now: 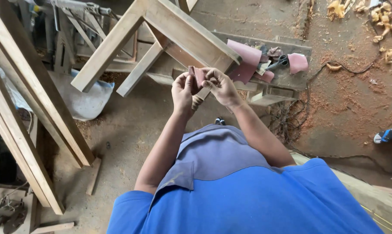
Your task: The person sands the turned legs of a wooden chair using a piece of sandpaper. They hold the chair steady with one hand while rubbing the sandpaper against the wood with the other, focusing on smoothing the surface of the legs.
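While both hands pinch it in front of the chest, the sandpaper scrap (199, 76) sits between left hand (183, 89) and right hand (222, 86), above the wooden frame (178, 32). Looks thin, floppy and light, so edge grips are probably best.

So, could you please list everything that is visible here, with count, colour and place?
Small folded piece of reddish-brown sandpaper: one, between both hands, centre.
Pale wooden furniture frame: one, unpainted, tilted, upper centre behind the hands.
Loose reddish sandpaper sheets: several, pink to maroon, on a low wooden bench, right of the hands.
Scissors: one, dark handles, among the sheets.
Pale wooden beams: several, leaning, left edge.
Wood shavings: many, yellowish, top right floor.
Dark cable: one, on the dusty floor, right.
Blue shirt: one, bottom.
Left hand: pinching the sandpaper.
Right hand: pinching the sandpaper.
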